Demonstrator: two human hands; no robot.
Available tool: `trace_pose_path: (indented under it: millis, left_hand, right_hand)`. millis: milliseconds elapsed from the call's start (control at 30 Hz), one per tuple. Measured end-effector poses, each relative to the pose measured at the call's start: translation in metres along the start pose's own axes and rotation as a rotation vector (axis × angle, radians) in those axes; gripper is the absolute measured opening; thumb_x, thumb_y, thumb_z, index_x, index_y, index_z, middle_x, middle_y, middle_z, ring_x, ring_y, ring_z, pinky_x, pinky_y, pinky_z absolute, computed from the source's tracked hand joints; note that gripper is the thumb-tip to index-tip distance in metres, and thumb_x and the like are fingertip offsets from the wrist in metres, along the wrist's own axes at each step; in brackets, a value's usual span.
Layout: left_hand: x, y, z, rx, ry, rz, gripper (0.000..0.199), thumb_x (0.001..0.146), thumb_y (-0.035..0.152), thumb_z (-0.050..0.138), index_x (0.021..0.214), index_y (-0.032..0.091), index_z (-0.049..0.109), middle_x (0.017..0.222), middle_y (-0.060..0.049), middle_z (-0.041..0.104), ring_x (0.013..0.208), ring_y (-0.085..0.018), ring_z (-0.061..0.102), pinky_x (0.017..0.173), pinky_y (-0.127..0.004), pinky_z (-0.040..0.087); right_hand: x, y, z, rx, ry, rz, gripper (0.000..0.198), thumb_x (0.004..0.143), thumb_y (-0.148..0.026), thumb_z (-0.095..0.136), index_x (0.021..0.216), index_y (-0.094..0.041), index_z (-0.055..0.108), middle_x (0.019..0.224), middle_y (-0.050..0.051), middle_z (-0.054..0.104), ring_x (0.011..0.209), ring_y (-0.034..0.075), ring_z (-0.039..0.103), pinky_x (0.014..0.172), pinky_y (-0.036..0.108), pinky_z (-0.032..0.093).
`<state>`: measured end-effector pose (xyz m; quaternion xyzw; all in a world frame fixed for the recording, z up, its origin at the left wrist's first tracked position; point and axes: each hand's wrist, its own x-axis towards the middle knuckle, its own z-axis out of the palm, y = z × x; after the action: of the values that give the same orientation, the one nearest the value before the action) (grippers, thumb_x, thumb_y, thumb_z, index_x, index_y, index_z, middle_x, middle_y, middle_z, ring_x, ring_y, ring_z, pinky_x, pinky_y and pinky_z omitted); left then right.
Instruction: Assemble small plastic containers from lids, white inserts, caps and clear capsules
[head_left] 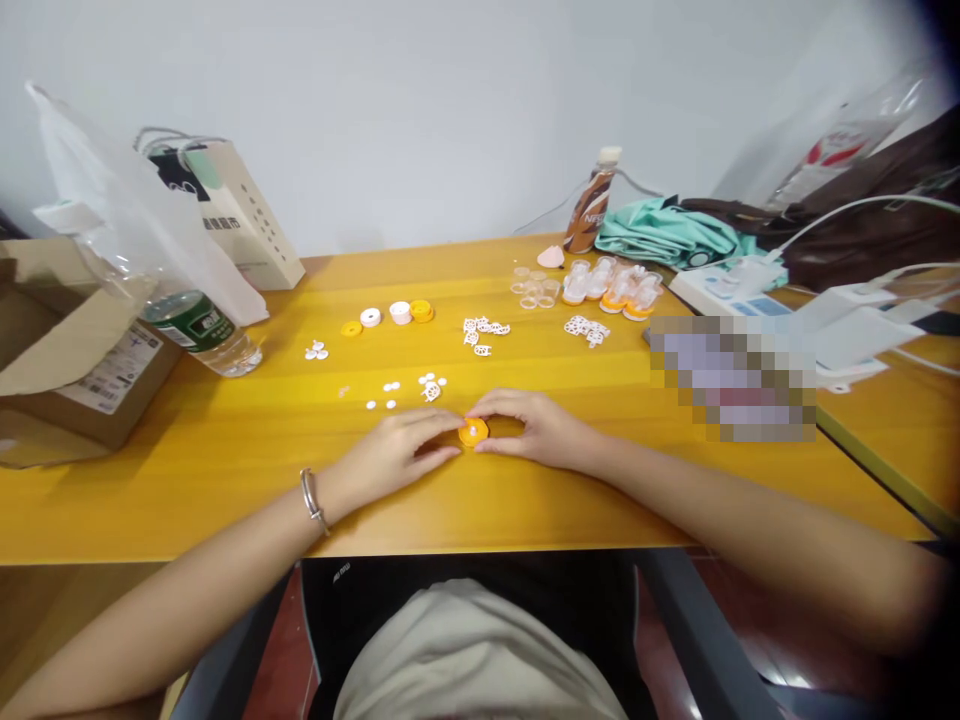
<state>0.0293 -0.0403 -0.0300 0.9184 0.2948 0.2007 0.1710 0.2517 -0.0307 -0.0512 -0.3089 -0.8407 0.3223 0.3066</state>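
Near the table's front edge lies a small orange round part (473, 434) with a white piece at its centre. My right hand (536, 428) curls around its right side, index finger and thumb at the rim. On the opposite side my left hand (405, 443) has its index fingertip and thumb against the rim. Just beyond are small white discs (390, 387) and a white openwork piece (431, 392). Farther back stand orange and white round caps (401, 312), more white openwork pieces (484, 330) and three white stemmed discs (316, 350).
Clear rings (535, 287) and clear-topped assemblies (630, 290) stand at the back right, near a drink bottle (592, 205) and teal fabric (667, 230). A power strip (720, 290) with cables lies right. A water bottle (202, 325) leans left beside an open cardboard box (127, 400).
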Motion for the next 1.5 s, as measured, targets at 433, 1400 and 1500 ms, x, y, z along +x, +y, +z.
trace_pose_path:
  millis: [433,1400,1500]
  left_hand:
    - [-0.001,-0.014,0.002,0.134,-0.040,0.120,0.028,0.086,0.025,0.045,0.111,0.022,0.057,0.113,-0.005,0.061,0.100,-0.015,0.058,0.091,-0.030,0.044]
    - [0.000,-0.015,0.003,0.269,-0.023,0.183,0.033,0.088,0.026,0.041,0.119,0.022,0.050,0.119,-0.006,0.057,0.106,-0.016,0.055,0.091,-0.034,0.040]
    - [-0.002,-0.014,0.004,0.349,-0.035,0.211,0.033,0.088,0.028,0.040,0.119,0.021,0.050,0.122,-0.007,0.055,0.107,-0.017,0.054,0.093,-0.035,0.038]
  right_hand:
    - [0.001,0.000,0.001,-0.249,0.036,-0.115,0.021,0.077,-0.030,0.059,0.095,-0.019,0.063,0.092,0.007,0.068,0.087,0.018,0.061,0.081,0.033,0.045]
    - [0.000,0.010,0.006,-0.448,0.124,-0.232,0.014,0.082,-0.028,0.055,0.087,-0.020,0.065,0.094,0.005,0.070,0.097,0.018,0.062,0.084,0.033,0.044]
    - [-0.001,0.009,0.007,-0.568,0.114,-0.283,0.018,0.086,-0.027,0.049,0.089,-0.019,0.064,0.099,0.006,0.069,0.100,0.018,0.060,0.085,0.033,0.043]
